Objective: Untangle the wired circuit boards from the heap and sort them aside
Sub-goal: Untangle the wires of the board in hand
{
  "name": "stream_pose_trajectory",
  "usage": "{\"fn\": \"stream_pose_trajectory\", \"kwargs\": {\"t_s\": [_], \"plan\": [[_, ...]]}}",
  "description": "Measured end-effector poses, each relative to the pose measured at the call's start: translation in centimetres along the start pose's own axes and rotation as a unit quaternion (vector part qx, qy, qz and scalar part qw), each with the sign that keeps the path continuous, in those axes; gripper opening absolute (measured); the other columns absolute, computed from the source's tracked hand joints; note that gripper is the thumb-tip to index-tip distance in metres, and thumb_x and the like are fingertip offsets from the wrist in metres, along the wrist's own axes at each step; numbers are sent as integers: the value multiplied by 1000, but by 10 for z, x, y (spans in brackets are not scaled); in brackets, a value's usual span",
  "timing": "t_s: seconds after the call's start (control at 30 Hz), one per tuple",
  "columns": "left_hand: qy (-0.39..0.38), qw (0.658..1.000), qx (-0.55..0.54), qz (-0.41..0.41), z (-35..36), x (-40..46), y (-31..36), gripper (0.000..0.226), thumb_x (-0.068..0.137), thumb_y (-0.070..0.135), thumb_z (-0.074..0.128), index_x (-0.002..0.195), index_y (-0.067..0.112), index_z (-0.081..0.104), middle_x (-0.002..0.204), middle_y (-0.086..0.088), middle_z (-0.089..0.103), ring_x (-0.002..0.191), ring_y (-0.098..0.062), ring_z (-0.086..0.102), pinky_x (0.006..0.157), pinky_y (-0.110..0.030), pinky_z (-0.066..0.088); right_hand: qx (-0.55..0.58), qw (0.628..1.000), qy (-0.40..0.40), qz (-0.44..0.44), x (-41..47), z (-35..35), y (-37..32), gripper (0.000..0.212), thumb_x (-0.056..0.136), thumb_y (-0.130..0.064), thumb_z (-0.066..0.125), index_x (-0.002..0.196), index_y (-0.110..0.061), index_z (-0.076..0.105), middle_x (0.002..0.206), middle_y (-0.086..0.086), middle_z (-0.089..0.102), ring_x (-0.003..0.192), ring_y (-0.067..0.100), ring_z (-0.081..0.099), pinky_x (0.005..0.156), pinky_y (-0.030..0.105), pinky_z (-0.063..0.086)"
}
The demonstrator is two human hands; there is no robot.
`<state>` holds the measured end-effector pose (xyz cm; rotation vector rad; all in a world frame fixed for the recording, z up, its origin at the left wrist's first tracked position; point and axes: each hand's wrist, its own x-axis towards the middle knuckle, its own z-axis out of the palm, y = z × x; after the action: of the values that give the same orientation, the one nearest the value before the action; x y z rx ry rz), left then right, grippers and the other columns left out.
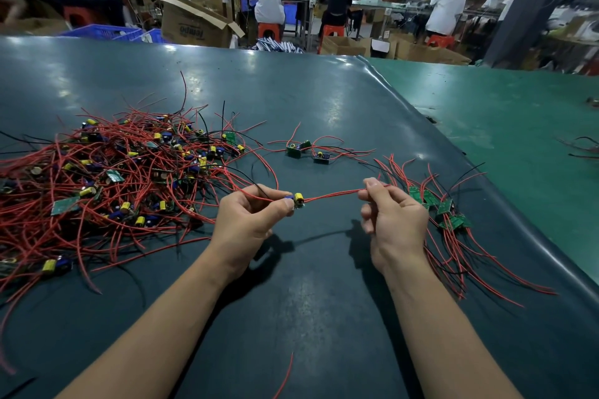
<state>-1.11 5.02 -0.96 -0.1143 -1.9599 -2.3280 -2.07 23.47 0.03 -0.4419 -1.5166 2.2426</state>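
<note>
Left hand fingers pinch one circuit board above bare counter mid-front. Right hand fingers pinch its red wire, taut between hands. Heap runs off left edge. Sorted pile sits near the mat's right edge. Two loose boards behind, apart from both.

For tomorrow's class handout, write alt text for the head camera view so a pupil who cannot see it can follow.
Two bare hands stretch one circuit board's red wires taut above a dark mat: the left hand pinches at the board, the right hand pinches the wires. A tangled heap lies left, a sorted pile right.
</note>
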Motion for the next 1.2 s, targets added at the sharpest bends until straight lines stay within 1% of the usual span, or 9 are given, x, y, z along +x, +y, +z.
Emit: {"fn": "stream_pose_trajectory", "kwargs": {"t_s": [0.2, 0.37, 0.5, 0.6, 0.73, 0.87, 1.03, 1.1, 1.2], "plan": [[0, 1000, -29, -11, 0, 1, 0, 10, 68, 18, 72, 76, 13, 72, 64, -5, 67, 40, -4, 39, 40, -15, 31, 70, 996, -3, 63, -2, 2, -4, 9, 92, -2, 61, 88, -9, 59, 57, 5, 68, 37, 5, 48, 35, 15, 33], [11, 1000, -23, 14, 0, 2, -2, 4, 71, 15, 74, 74, 15, 71, 63, -2, 69, 40, -1, 44, 41, -14, 34, 132, 988, -17, 82, -4, 1, -8, 16, 93, -3, 58, 82, -14, 54, 62, 5, 70, 38, 4, 48, 33, 13, 29], [40, 998, -48, 7, -1, 5, -4, 20, 84, 1, 68, 71, 16, 72, 62, -1, 68, 38, -2, 39, 38, -14, 30, 183, 970, -56, 147, -5, 0, -11, 13, 94, -7, 53, 84, -15, 52, 70, 6, 72, 42, 3, 50, 35, 11, 31], [53, 997, -44, 27, 0, 4, -2, 12, 81, 3, 72, 77, 13, 69, 61, 1, 68, 39, -1, 44, 39, -13, 32, 203, 962, -74, 168, -5, -2, -13, 13, 92, -6, 52, 81, -12, 51, 77, 11, 74, 45, 5, 56, 35, 12, 34], [101, 992, -5, 76, -1, 6, -2, 16, 83, 0, 71, 77, 15, 70, 65, 4, 70, 50, -3, 54, 49, -12, 41, 154, 973, -80, 153, -5, -2, -11, 21, 91, 1, 50, 78, -15, 46, 78, 15, 74, 44, 5, 59, 33, 11, 32], [103, 984, 88, 114, 2, 3, -4, 17, 81, 5, 75, 78, 21, 71, 67, 10, 71, 65, -13, 56, 61, -20, 46, 96, 988, -55, 106, -5, 0, -6, 24, 94, 4, 52, 84, -17, 43, 74, 13, 74, 42, 9, 58, 35, 15, 37], [88, 993, -15, 77, 0, 5, -2, 9, 87, 0, 67, 87, 8, 71, 69, 1, 70, 44, 3, 51, 48, -6, 39, 90, 971, -134, 175, -13, 8, -2, 20, 92, -8, 60, 112, -10, 55, 85, 4, 77, 55, 10, 67, 40, 13, 45], [59, 996, -25, 67, 0, 4, -1, 8, 87, -1, 65, 87, 5, 70, 67, 0, 69, 41, 4, 49, 47, -5, 37, 62, 967, -163, 186, -16, 11, 0, 19, 92, -12, 61, 111, -10, 63, 82, 2, 76, 53, 8, 64, 39, 12, 43], [27, 998, -11, 48, 1, 3, -1, 10, 87, -2, 64, 84, 5, 70, 62, 3, 67, 38, 3, 48, 45, -4, 36, 46, 974, -166, 147, -14, 10, 1, 14, 91, -12, 61, 100, -13, 71, 74, 0, 73, 47, 6, 56, 37, 13, 38]]}}
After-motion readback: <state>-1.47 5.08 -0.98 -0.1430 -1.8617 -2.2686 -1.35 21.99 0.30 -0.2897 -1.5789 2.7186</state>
